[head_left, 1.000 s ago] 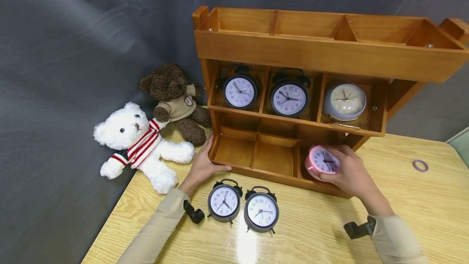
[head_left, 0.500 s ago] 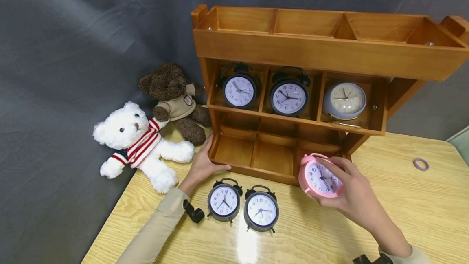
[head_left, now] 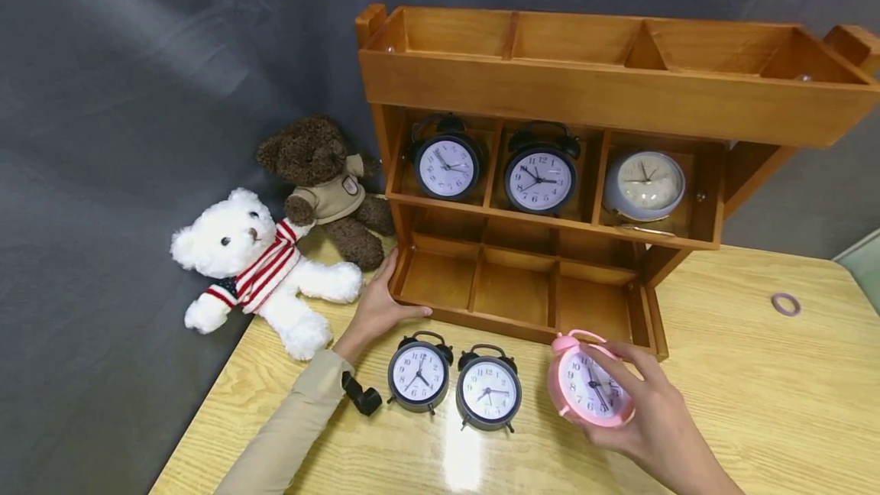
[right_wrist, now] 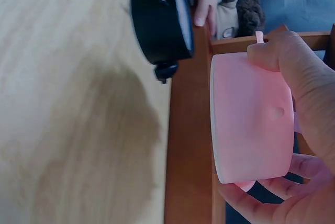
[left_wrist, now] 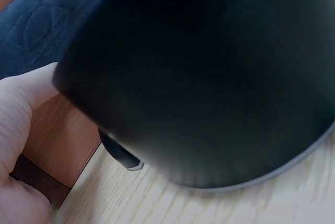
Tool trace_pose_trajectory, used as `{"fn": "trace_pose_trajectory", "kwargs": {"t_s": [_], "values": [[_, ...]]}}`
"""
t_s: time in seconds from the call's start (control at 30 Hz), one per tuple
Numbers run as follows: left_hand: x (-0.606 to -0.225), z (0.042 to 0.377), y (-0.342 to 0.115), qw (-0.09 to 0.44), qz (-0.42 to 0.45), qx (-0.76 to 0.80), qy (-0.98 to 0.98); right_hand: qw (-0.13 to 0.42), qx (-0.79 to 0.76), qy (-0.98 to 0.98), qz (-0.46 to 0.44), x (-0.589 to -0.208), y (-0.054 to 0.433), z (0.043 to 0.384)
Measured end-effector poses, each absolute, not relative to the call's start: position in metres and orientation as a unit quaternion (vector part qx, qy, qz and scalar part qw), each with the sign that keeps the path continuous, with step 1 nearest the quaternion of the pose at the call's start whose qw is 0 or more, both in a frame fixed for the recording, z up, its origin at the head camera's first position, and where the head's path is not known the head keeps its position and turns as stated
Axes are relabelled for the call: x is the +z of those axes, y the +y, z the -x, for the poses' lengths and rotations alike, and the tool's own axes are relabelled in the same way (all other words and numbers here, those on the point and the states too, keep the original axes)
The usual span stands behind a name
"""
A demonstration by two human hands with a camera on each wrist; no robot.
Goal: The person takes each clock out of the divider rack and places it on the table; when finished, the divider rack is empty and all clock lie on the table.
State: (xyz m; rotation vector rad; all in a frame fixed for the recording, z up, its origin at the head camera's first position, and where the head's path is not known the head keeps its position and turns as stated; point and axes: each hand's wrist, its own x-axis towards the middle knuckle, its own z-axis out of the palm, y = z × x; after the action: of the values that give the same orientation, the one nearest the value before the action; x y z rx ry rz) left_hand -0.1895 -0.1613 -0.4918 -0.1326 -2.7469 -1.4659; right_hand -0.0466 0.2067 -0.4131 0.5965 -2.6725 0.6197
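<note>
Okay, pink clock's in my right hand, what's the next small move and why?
Probably set the round pink alarm clock down on the light wooden table, right of the two black alarm clocks standing in a row. Your right hand holds it just beside them, outside the wooden shelf.

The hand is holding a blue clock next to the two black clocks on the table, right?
Not quite: the clock in the right hand is pink, not blue, as the head view shows. It is held beside the two black clocks on the table.
</note>
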Motion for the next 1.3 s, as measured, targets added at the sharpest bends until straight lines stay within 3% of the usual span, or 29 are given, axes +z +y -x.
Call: {"fn": "trace_pose_trajectory", "kwargs": {"t_s": [0.3, 0.73, 1.3], "values": [[-0.492, 0.190, -0.161, 0.010, 0.047, -0.476, -0.878, 0.140, 0.233, -0.941, -0.203, -0.437, 0.200, 0.039], [-0.493, 0.190, -0.161, 0.013, 0.051, -0.480, -0.876, 0.148, 0.238, -0.940, -0.196, -0.466, 0.191, 0.039], [-0.493, 0.190, -0.162, 0.019, 0.051, -0.474, -0.879, 0.111, 0.260, -0.940, -0.190, -0.467, 0.189, 0.037]]}}
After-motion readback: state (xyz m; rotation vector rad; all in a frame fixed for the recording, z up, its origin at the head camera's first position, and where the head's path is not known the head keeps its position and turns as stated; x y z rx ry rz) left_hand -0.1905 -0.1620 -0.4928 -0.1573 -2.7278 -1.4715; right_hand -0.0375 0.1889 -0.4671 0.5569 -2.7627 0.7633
